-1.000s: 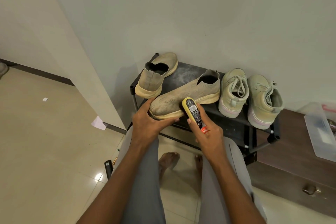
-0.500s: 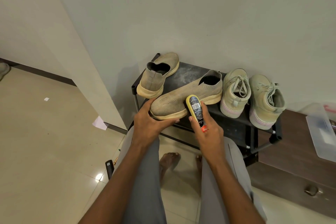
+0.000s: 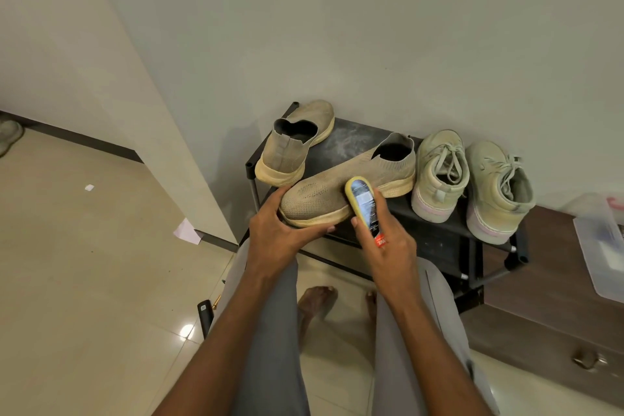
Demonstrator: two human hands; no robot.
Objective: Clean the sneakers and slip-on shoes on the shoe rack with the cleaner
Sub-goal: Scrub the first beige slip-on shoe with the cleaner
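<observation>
Knitted beige fabric covers the slip-on (image 3: 337,192) that is being worked on; it is laid across the front of the rack (image 3: 435,240), its toe held out past the near rail and its heel pointed toward the wall. The toe is gripped by the left hand (image 3: 275,235), the thumb curled over the upper and the fingers wrapped under the sole. The cleaner (image 3: 365,211), a dark bottle with a yellow sponge head, is clasped in the right hand (image 3: 388,246), fingers curled round its body, and the sponge is laid against the shoe's side near the middle. The second slip-on (image 3: 293,145) is stood at the rack's left rear, heel toward the camera, just beside the held shoe. Two pale green sneakers (image 3: 472,179) are stood side by side on the right, the nearer one almost touching the held shoe's heel. To do the step well, the shoe should probably be kept braced by the left hand so that it is not pushed along the shelf, while the sponge is drawn in short overlapping strokes with even pressure from toe to heel, the sole edge included. Bare feet are seen on the tiled floor below, and a clear plastic box (image 3: 601,246) is set on a brown cabinet at right.
</observation>
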